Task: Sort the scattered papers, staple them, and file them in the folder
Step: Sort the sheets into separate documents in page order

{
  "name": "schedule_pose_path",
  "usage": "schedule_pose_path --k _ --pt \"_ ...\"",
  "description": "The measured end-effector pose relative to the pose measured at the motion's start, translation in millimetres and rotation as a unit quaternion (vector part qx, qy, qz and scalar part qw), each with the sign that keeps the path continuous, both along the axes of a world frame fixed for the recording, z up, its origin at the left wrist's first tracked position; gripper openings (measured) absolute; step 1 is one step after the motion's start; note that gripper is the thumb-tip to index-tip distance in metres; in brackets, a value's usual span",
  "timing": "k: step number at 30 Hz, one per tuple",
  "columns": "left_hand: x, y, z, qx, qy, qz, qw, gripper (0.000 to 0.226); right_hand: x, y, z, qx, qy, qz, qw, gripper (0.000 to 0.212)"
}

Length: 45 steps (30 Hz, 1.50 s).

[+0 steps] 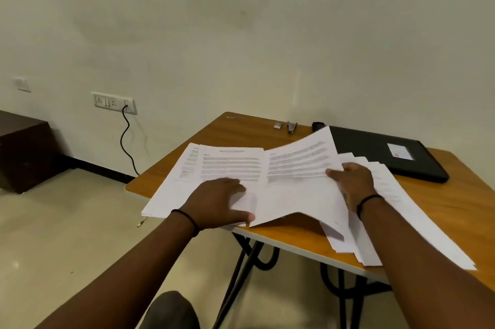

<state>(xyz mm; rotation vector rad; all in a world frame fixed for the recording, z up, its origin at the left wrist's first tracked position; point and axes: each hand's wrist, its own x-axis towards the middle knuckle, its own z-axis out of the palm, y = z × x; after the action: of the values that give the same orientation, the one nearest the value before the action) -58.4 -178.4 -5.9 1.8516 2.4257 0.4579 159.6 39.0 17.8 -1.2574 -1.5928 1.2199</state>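
Observation:
A stack of printed white papers lies at the left end of the wooden table. My left hand rests on that stack, thumb at the near edge of a lifted sheet. My right hand grips the right side of this sheet, which curves up off the table. Beneath and to the right, several more sheets lie fanned toward the near edge. A black folder lies flat at the back right. A small stapler stands at the back edge, beside a small staple box.
The table stands against a cream wall. A socket panel with a black cable is on the wall to the left. A dark brown cabinet stands on the floor at far left. My knee shows below.

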Motion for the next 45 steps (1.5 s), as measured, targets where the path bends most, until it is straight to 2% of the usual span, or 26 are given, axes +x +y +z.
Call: schedule_pose_path --k 4,9,11,13,16,20,23,25,28,29,32,35,37,39,42,44,45 --pt "8.6 3.1 0.9 0.016 -0.060 -0.007 0.998 0.075 3.1 11.5 11.6 -0.050 0.036 -0.009 0.998 0.029" --pt "12.6 3.6 -1.7 0.014 0.005 -0.005 1.000 0.038 11.6 5.6 10.8 -0.047 -0.002 -0.017 0.999 0.033" --pt "16.8 2.7 1.0 0.019 0.021 -0.013 1.000 0.046 16.3 1.6 8.8 -0.059 0.003 -0.009 0.998 0.034" --pt "22.4 3.7 3.2 -0.005 0.038 -0.021 0.999 0.068 20.8 -2.0 3.9 -0.075 0.012 -0.002 0.997 0.034" --pt "29.9 7.0 1.2 -0.035 0.118 -0.042 0.991 0.086 24.6 -8.1 -2.0 -0.082 0.021 0.002 0.996 0.034" --pt "28.2 3.7 -3.1 -0.022 0.113 -0.088 0.989 0.085 27.1 -11.7 -7.1 -0.087 0.039 -0.001 0.995 0.034" --pt "25.7 -2.4 -4.2 0.004 0.122 -0.106 0.987 0.066 28.0 -10.3 -8.3 -0.092 0.050 -0.005 0.995 0.033" --pt "26.0 -7.6 -4.3 0.022 0.094 -0.110 0.989 0.052 28.6 -12.3 -7.6 -0.087 0.045 0.000 0.995 0.035" --pt "27.4 -12.2 0.5 0.031 -0.020 -0.096 0.995 0.030 28.7 -15.0 -8.0 -0.078 0.035 0.004 0.996 0.036" --pt "27.4 -10.9 1.7 0.049 -0.048 -0.085 0.994 0.028 28.7 -14.5 -8.2 -0.077 0.036 0.006 0.996 0.035" --pt "25.5 -6.1 2.6 0.136 -0.118 0.021 0.983 0.023 30.2 -14.9 -7.8 -0.074 0.028 0.005 0.997 0.035" --pt "19.2 -4.1 0.3 0.251 -0.165 0.136 0.944 0.015 30.9 -13.2 -8.8 -0.079 0.032 0.005 0.996 0.036" --pt "17.2 -8.4 -1.5 0.290 -0.135 0.137 0.937 0.037 31.0 -13.5 -9.1 -0.079 0.028 0.000 0.996 0.036" --pt "14.3 -15.3 -4.5 0.290 -0.051 0.069 0.953 0.049 30.7 -13.3 -9.5 -0.082 0.029 -0.005 0.996 0.035" --pt "9.8 -23.7 -14.5 0.205 0.075 -0.049 0.975 0.039 29.9 -13.7 -10.0 -0.080 0.027 -0.001 0.996 0.034" --pt "9.5 -28.3 -18.3 0.171 0.100 -0.090 0.976 0.025 30.4 -13.5 -11.0 -0.072 0.021 -0.004 0.997 0.034" --pt "10.5 -31.0 -18.2 0.151 0.089 -0.101 0.979 0.029 30.5 -13.6 -10.9 -0.070 0.020 -0.003 0.997 0.034"
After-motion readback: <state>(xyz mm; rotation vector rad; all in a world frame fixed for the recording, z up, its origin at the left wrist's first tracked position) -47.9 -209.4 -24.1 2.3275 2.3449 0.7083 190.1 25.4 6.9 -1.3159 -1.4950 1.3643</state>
